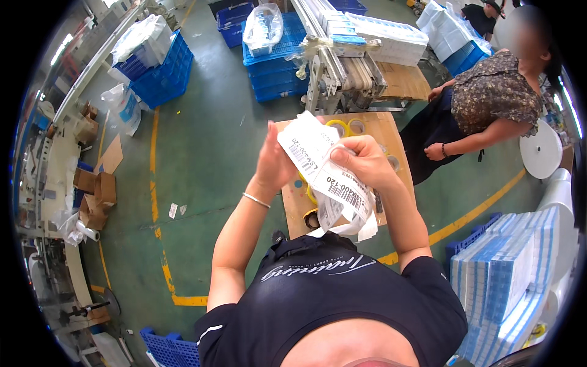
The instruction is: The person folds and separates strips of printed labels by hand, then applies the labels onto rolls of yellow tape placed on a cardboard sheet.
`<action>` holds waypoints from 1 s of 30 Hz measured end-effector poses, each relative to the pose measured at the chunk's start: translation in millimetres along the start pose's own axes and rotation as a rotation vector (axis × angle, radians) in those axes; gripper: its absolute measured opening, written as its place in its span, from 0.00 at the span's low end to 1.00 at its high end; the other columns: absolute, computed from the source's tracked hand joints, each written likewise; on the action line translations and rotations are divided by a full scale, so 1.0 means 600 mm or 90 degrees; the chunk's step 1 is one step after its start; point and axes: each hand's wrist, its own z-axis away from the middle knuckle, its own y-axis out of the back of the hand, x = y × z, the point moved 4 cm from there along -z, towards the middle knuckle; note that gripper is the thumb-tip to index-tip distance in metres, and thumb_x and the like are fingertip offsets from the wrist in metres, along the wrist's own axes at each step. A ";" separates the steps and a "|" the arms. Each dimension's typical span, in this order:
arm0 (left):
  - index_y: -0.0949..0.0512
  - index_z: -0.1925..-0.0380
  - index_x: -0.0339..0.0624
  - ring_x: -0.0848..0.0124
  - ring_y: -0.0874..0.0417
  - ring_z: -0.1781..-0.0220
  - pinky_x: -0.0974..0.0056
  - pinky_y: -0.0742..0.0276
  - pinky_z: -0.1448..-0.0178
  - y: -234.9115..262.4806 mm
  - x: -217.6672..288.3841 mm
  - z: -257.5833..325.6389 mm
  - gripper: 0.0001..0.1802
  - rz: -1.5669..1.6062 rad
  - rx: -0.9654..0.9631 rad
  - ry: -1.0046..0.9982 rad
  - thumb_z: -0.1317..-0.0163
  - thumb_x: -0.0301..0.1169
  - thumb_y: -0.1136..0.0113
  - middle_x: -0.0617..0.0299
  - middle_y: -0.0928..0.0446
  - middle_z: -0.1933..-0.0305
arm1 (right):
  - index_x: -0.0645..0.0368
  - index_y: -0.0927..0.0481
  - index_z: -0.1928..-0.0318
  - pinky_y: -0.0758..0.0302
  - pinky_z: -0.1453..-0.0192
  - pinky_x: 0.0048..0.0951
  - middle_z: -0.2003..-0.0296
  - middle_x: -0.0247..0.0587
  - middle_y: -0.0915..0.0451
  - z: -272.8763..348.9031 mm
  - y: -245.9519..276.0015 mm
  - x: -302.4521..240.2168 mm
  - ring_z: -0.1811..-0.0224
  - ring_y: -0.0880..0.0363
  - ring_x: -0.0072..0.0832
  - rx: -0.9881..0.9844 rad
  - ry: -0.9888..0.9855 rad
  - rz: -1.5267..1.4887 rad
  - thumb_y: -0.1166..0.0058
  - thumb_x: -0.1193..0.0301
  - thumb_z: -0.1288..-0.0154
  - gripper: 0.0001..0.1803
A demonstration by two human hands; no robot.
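A strip of white printed labels (310, 150) with barcodes is held up in front of my chest, above a cardboard-topped table (391, 131). My right hand (362, 160) pinches the strip between thumb and fingers near its middle. From that grip the lower part of the strip curls down in loops towards my shirt. Beside the strip's left edge, my left hand (275, 160) is upright with its fingers stretched out. Part of that hand is hidden behind the labels. Rolls of yellow tape (338, 126) lie on the table beyond my hands, and a dark tape roll (312, 218) sits near its front edge.
A person (492, 98) stands at the table's right. Ahead are a conveyor (351, 76) and stacked blue crates (275, 73); another crate (165, 76) stands further left. Blue-and-white wrapped packs (504, 275) are piled at the right. Cardboard boxes (98, 196) lie far left.
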 end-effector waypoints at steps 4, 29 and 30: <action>0.40 0.36 0.32 0.50 0.34 0.31 0.47 0.38 0.29 -0.007 0.072 -0.047 0.31 0.045 0.058 -0.132 0.27 0.46 0.63 0.48 0.35 0.33 | 0.67 0.17 0.61 0.28 0.70 0.16 0.71 0.33 0.18 0.030 0.020 0.011 0.72 0.22 0.14 0.057 -0.083 0.026 0.40 0.64 0.34 0.15; 0.36 0.40 0.28 0.51 0.24 0.41 0.49 0.30 0.34 -0.145 0.450 -0.212 0.26 -0.337 -0.008 -0.309 0.25 0.40 0.67 0.42 0.28 0.41 | 0.61 0.16 0.59 0.28 0.70 0.17 0.70 0.26 0.18 -0.050 0.105 0.156 0.72 0.24 0.10 -0.206 -0.152 0.070 0.40 0.63 0.35 0.13; 0.35 0.40 0.28 0.50 0.23 0.42 0.49 0.29 0.34 -0.141 0.466 -0.209 0.26 -0.351 0.018 -0.307 0.25 0.40 0.67 0.42 0.27 0.42 | 0.61 0.16 0.58 0.28 0.69 0.17 0.70 0.26 0.18 -0.052 0.103 0.161 0.71 0.24 0.10 -0.186 -0.146 0.048 0.40 0.64 0.35 0.13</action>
